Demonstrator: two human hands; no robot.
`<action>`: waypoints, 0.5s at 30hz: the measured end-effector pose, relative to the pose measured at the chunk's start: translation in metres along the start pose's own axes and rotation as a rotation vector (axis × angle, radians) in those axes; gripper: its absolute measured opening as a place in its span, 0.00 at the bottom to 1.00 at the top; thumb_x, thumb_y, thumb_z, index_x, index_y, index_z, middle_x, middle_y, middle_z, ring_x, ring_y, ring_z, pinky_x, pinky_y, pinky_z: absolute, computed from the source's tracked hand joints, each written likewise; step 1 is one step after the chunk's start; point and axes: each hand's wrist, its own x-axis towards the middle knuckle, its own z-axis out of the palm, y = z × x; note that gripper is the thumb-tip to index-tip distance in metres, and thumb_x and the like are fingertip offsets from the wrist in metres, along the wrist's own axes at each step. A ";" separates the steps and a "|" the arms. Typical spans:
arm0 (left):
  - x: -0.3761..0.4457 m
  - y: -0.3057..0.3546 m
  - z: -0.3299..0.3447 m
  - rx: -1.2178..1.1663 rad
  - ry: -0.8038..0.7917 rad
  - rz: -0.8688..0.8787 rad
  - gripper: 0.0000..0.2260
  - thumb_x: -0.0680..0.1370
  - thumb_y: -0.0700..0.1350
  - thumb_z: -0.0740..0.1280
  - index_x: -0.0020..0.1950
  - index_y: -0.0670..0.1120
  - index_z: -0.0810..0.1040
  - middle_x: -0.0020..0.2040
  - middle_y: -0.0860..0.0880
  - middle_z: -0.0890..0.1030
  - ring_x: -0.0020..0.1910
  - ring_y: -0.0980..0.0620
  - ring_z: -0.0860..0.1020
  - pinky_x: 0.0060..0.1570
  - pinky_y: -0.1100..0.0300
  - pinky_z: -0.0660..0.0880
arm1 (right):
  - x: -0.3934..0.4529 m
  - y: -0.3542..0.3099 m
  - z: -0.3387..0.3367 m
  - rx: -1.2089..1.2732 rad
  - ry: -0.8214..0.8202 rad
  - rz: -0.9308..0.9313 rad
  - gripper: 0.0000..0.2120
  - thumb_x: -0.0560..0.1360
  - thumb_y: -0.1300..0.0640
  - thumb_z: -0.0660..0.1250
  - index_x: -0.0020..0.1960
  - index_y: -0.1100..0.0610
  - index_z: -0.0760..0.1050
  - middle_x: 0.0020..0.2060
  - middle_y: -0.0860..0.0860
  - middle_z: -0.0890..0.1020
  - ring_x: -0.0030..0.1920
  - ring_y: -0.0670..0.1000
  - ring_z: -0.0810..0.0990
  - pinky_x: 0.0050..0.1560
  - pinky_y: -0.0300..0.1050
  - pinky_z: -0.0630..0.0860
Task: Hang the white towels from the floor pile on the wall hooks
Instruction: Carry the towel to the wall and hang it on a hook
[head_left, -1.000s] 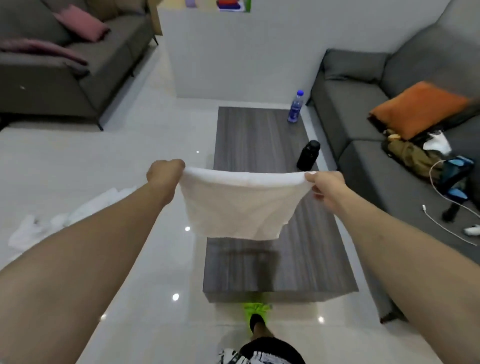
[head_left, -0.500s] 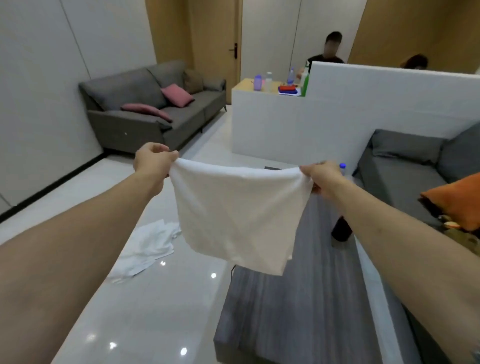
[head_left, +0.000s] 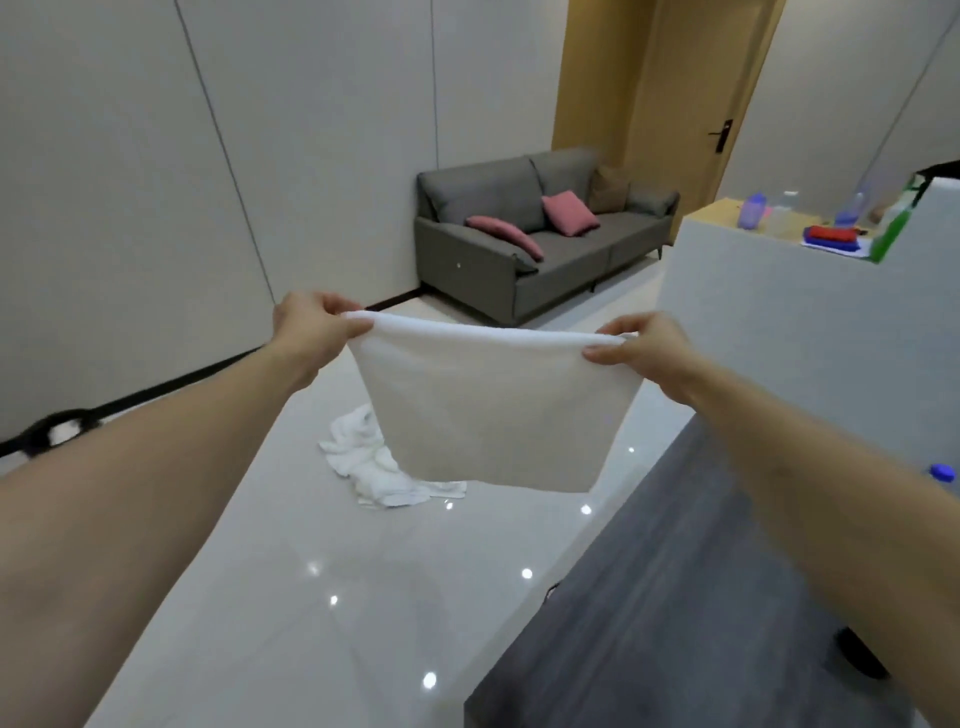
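Observation:
A white towel hangs spread out in front of me at chest height. My left hand pinches its top left corner and my right hand pinches its top right corner, so the top edge is stretched between them. Behind and below it, a crumpled pile of white towels lies on the glossy floor, partly hidden by the held towel. No wall hooks show in this view.
A grey coffee table fills the lower right. A grey sofa with pink cushions stands at the far wall. A white partition with bottles on its ledge is at right. Pale wall panels run along the left.
My view has swung up and to the left, from the coffee table to the left wall and far sofa. Both hands keep the towel stretched; the floor pile now sits behind it.

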 end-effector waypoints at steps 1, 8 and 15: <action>0.000 -0.006 -0.014 0.028 0.047 -0.005 0.06 0.63 0.50 0.76 0.37 0.53 0.83 0.42 0.50 0.84 0.44 0.49 0.82 0.44 0.57 0.80 | 0.008 -0.008 0.013 -0.016 -0.023 -0.032 0.12 0.63 0.54 0.81 0.43 0.53 0.83 0.42 0.51 0.83 0.40 0.50 0.82 0.35 0.38 0.76; 0.007 -0.046 -0.120 0.199 0.320 -0.021 0.06 0.71 0.51 0.74 0.39 0.50 0.81 0.38 0.52 0.78 0.45 0.46 0.80 0.47 0.59 0.78 | 0.046 -0.075 0.121 -0.095 -0.154 -0.195 0.07 0.67 0.51 0.78 0.38 0.52 0.83 0.38 0.50 0.84 0.40 0.49 0.81 0.38 0.41 0.74; 0.018 -0.072 -0.240 0.048 0.538 -0.040 0.07 0.73 0.47 0.67 0.36 0.49 0.75 0.37 0.50 0.76 0.34 0.53 0.72 0.25 0.66 0.67 | 0.049 -0.182 0.259 -0.343 -0.180 -0.530 0.07 0.73 0.58 0.70 0.39 0.57 0.75 0.38 0.54 0.78 0.41 0.55 0.76 0.39 0.43 0.68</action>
